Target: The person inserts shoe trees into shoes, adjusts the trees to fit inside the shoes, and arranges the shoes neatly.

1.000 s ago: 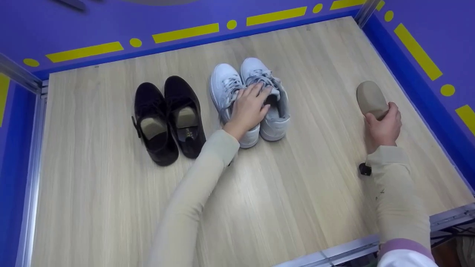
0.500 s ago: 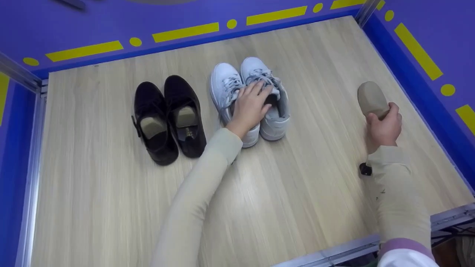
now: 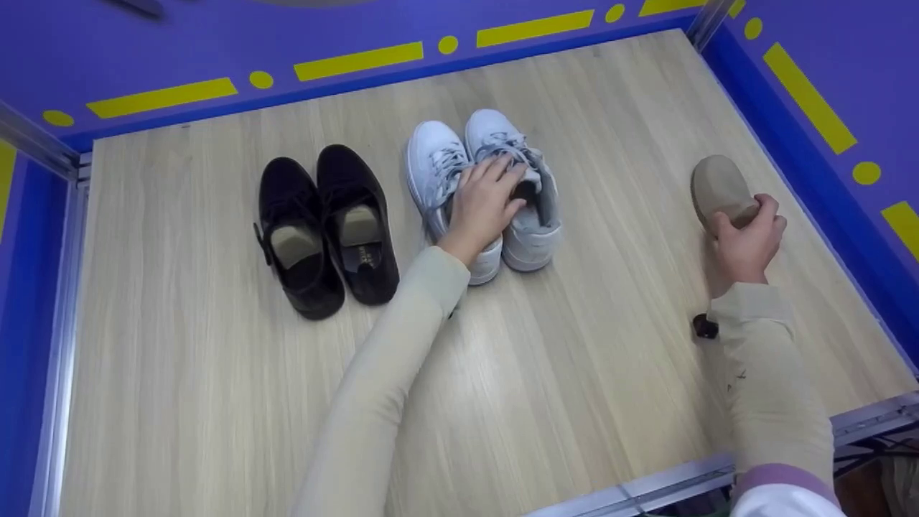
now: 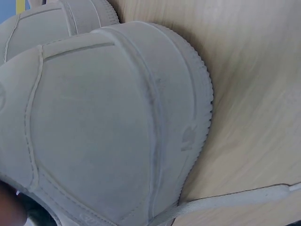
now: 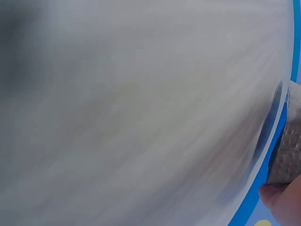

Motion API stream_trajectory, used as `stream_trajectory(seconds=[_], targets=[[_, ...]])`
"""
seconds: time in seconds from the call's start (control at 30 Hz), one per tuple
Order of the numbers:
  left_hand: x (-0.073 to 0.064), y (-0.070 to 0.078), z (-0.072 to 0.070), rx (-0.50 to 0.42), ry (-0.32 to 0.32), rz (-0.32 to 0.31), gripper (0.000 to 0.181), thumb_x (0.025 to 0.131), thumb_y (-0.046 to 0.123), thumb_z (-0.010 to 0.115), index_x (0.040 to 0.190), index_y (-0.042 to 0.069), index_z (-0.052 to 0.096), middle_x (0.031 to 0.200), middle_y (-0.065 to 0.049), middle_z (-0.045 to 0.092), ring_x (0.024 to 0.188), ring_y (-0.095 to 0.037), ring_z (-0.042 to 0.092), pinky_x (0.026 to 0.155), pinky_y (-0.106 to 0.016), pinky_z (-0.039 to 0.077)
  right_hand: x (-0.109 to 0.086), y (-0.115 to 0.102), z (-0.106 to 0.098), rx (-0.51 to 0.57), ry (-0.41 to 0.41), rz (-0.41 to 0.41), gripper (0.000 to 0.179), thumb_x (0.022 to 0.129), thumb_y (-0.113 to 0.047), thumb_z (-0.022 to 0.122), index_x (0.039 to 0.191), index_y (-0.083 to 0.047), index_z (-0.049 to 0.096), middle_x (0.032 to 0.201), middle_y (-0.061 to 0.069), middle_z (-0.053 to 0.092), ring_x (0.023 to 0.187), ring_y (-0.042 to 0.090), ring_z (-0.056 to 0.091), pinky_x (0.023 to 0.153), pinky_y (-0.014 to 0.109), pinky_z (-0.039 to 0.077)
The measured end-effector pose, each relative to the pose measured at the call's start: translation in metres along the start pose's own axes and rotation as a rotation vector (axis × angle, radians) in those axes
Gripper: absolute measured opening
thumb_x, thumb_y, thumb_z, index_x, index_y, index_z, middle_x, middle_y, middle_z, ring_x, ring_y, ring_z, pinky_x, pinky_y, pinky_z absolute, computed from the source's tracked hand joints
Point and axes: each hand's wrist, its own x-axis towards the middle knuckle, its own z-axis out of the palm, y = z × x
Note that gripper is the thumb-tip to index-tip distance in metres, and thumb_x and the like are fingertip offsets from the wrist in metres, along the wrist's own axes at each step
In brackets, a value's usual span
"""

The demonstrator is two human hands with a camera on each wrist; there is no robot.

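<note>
A pair of white lace-up sneakers (image 3: pixel 435 147) stands side by side mid-table, toes away from me. My left hand (image 3: pixel 479 207) rests across them with fingers spread over the laces and tongue, holding nothing that shows. In the left wrist view, the heel of one sneaker (image 4: pixel 94 122) fills much of the picture, with a blurred bit of the hand at the lower left. At the right, my right hand (image 3: pixel 750 240) grips the near end of a tan, toe-shaped shoe insert (image 3: pixel 720 183). Its rough, pulp-like surface shows at the right edge of the right wrist view.
Left of the sneakers stands a pair of black shoes (image 3: pixel 291 194) with similar tan inserts in them. Blue-purple walls (image 3: pixel 373 36) with yellow marks border the wooden tabletop (image 3: pixel 179 373). A metal rail (image 3: pixel 646 485) runs along the front edge.
My right hand has shifted slightly to the right, and the insert has tilted a little in its grip. The left hand has stayed on the sneakers.
</note>
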Motion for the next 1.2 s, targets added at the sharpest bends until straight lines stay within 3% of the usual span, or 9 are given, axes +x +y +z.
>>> stream_trajectory(seconds=[0.3, 0.53, 0.8, 1.2], targets=[[0.001, 0.0, 0.001, 0.008, -0.001, -0.021, 0.046, 0.084, 0.038, 0.054, 0.127, 0.021, 0.048, 0.137, 0.001, 0.04, 0.126, -0.018, 0.035, 0.103, -0.035, 0.025, -0.003, -0.008, 0.004, 0.014, 0.025, -0.037, 0.06, 0.08, -0.032, 0.053, 0.134, -0.018, 0.03, 0.13, 0.014, 0.033, 0.116, 0.025, 0.035, 0.101, 0.036, 0.029], [0.001, 0.001, 0.003, 0.022, 0.05, -0.035, 0.044, 0.081, 0.037, 0.059, 0.12, 0.019, 0.053, 0.133, 0.001, 0.045, 0.123, -0.019, 0.039, 0.101, -0.035, 0.028, -0.008, -0.012, 0.007, -0.002, 0.075, -0.104, 0.058, 0.078, -0.03, 0.054, 0.131, -0.018, 0.035, 0.123, 0.015, 0.037, 0.11, 0.028, 0.039, 0.096, 0.041, 0.031], [0.003, 0.004, 0.003, 0.018, 0.052, -0.065, 0.042, 0.081, 0.037, 0.059, 0.119, 0.019, 0.054, 0.133, 0.003, 0.045, 0.123, -0.018, 0.039, 0.101, -0.034, 0.028, -0.012, -0.019, 0.007, -0.026, 0.083, -0.12, 0.058, 0.077, -0.035, 0.055, 0.13, -0.019, 0.037, 0.122, 0.014, 0.04, 0.11, 0.029, 0.041, 0.093, 0.043, 0.031], [0.007, 0.005, 0.008, 0.027, 0.167, -0.078, 0.029, 0.081, 0.028, 0.059, 0.109, 0.018, 0.06, 0.124, 0.003, 0.053, 0.112, -0.017, 0.047, 0.093, -0.032, 0.033, -0.015, -0.027, 0.011, 0.009, 0.155, -0.225, 0.054, 0.074, -0.037, 0.056, 0.122, -0.016, 0.045, 0.118, 0.004, 0.055, 0.106, 0.024, 0.051, 0.09, 0.044, 0.033]])
